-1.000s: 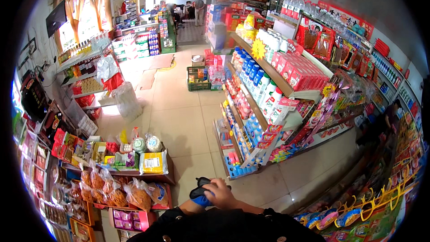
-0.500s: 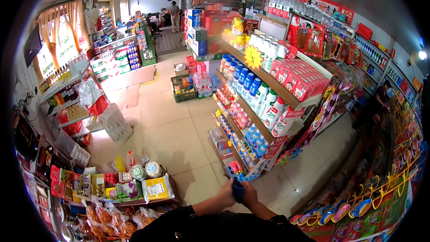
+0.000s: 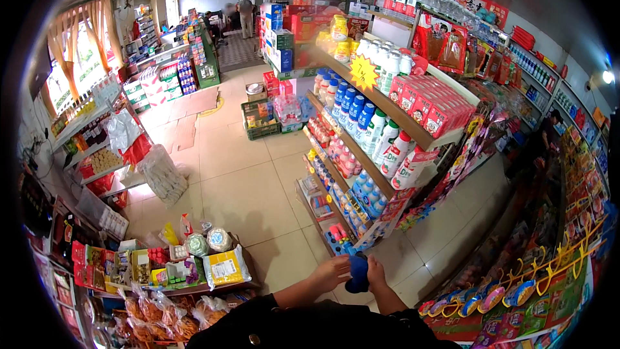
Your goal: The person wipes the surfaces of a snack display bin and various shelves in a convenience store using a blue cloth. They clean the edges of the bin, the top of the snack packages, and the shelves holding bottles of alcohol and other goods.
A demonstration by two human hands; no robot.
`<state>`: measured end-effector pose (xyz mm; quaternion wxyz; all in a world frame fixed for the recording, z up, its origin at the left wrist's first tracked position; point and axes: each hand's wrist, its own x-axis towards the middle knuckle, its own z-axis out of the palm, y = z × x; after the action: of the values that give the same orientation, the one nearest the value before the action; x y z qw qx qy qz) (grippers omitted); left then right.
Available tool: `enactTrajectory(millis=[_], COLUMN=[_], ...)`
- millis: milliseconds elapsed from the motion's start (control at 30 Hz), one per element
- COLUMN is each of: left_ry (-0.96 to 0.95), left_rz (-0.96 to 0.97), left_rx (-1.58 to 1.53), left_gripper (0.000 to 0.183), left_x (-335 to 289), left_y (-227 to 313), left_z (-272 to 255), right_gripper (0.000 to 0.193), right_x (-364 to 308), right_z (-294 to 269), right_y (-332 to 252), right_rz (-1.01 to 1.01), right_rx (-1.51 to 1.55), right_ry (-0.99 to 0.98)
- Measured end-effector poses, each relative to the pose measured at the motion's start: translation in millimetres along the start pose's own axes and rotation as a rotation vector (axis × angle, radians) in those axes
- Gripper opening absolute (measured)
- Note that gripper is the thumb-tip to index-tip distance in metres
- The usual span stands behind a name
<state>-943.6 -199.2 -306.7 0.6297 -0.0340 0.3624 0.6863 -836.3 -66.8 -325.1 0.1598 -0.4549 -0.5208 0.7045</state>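
On my far left, clear bags of brown food (image 3: 152,310) lie crowded together below the stacked boxes, and just beyond them a yellow-and-white packet (image 3: 226,267) rests at the near corner of the display. My left hand (image 3: 330,273) comes next, reaching inward with its fingers mostly extended toward the left edge of a dark blue thing (image 3: 357,275); whether they touch or pinch it, I cannot tell. The dark blue thing sits between my hands, in front of my body and above the tiled floor (image 3: 284,260). It looks soft, perhaps cloth, though it is too small to be sure. My right hand (image 3: 376,276) is curled against its right side and seems to have the firmer hold; the palms are apart, with the thing between them. I judge the step in hand to be two-handed handling of this piece, and the next move to call for a steady right grip and a sure finger-and-thumb hold from the left, so that it doesn't slip. Behind it stands the bottle shelf (image 3: 400,116), and farther right, yellow hooks (image 3: 552,274) line the lower rack, well apart from my fingers
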Motion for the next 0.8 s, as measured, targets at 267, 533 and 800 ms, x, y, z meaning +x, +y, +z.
enactTrajectory(millis=[267,533,800], left_ry=[0.205,0.305,0.344], left_rz=[0.122,0.450,0.631], left_rx=[0.080,0.235,0.518], left_gripper=[0.036,0.022,0.025], left_x=[-6,0,-8], left_y=[-11,-21,-19], left_z=[9,6,32], right_gripper=[0.038,0.026,0.015], right_x=[-13,-37,-26], right_z=[1,-8,-29], right_y=[-8,-27,-17], right_rz=[-0.408,-0.456,-0.968], right_rx=[-0.229,-0.717,-0.639], right_ry=[-0.547,-0.362,-0.158])
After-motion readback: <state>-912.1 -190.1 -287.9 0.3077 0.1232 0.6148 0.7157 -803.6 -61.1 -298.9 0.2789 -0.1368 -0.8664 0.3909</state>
